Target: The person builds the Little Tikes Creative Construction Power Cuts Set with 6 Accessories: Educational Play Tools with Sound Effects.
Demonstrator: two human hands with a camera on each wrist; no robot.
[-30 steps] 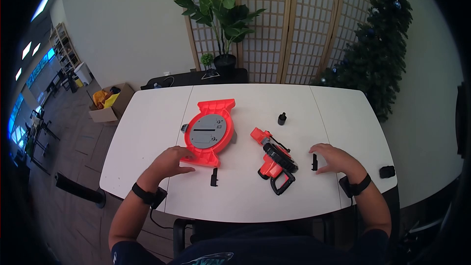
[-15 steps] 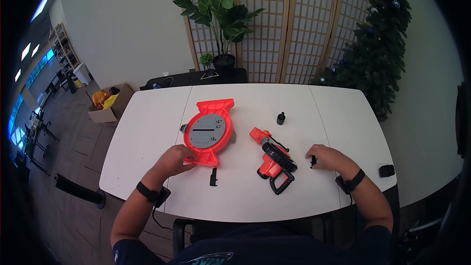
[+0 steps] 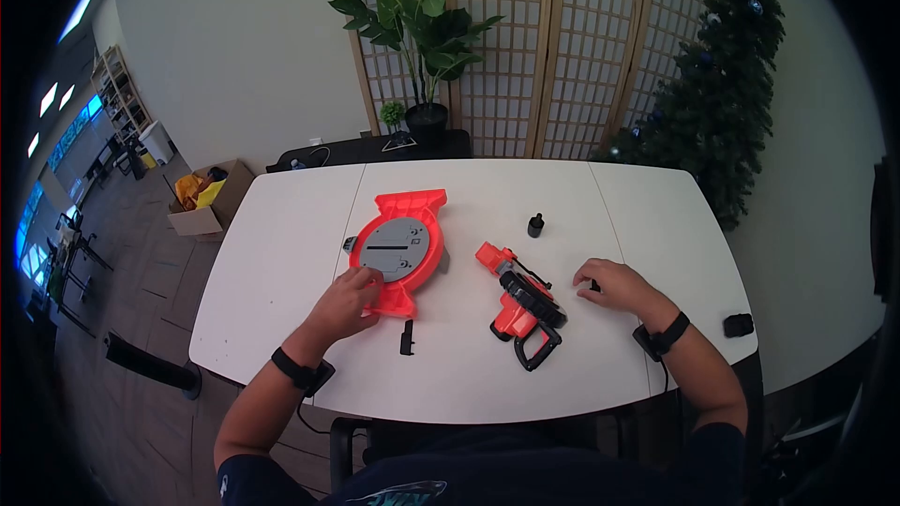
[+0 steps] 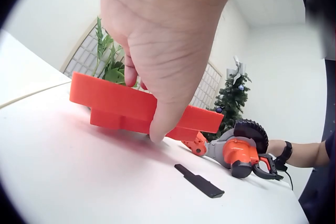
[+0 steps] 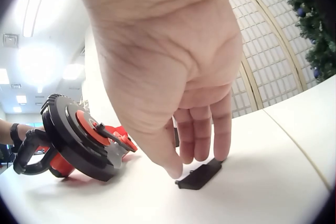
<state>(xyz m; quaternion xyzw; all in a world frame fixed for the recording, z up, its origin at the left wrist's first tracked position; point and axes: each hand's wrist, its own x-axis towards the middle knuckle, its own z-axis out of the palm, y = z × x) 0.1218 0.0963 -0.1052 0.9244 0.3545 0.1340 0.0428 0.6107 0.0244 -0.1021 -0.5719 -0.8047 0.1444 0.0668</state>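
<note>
From the head, the red base [image 3: 429, 245] with a round gray plate [image 3: 397, 242] lies on the white table [image 3: 469, 392]. The left hand [image 3: 347, 303] grips its near end. A thin black strip [image 3: 407, 338] lies just in front of the base. To the right of the base is a red and black saw [image 3: 527, 305]. Even farther right of the base, the right hand [image 3: 617, 285] holds a small black piece [image 3: 594, 287].

From the left wrist, the thumb is on the base's near side and some fingers are behind it.

From the right wrist, thumb and fingertip pinch the small black piece by its two ends.
</note>
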